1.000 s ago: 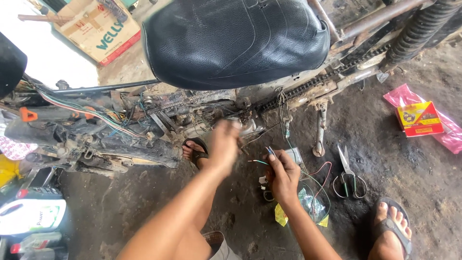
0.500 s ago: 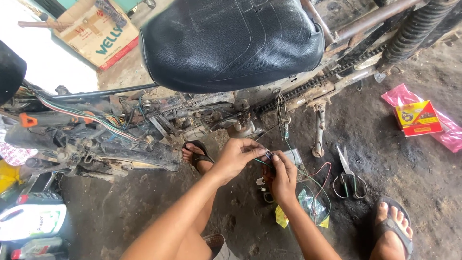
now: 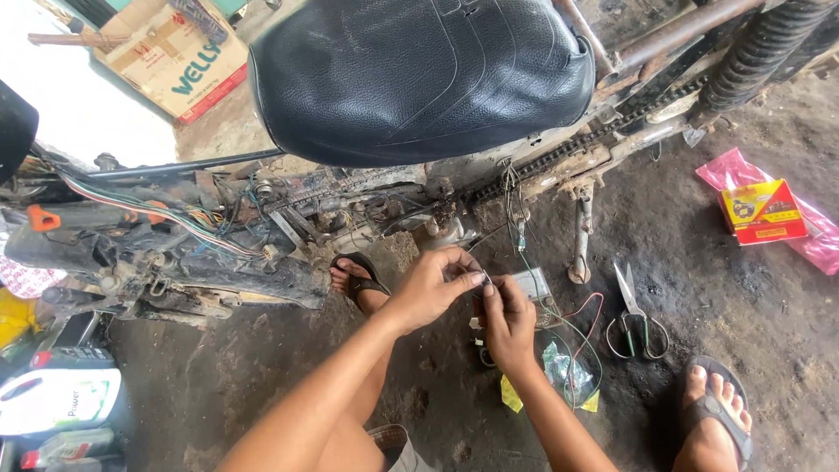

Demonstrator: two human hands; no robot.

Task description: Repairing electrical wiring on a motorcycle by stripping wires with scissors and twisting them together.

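Now | small connector (image 3: 486, 280) on thin wires pinched between left hand (image 3: 430, 288) and right hand (image 3: 507, 319), below the motorcycle seat (image 3: 419, 74) | risk judged: wires overstrained or connector dropped onto dirt floor (image 3: 699, 262) if tugged | scissors (image 3: 636, 315) lying nearby

Bare dirt floor (image 3: 752, 297) lies open right of the scissors (image 3: 636, 316). Above the hands, the motorcycle frame (image 3: 262, 253), hanging wires (image 3: 516, 218) (thin, tangled) and black seat (image 3: 419, 79) block passage.
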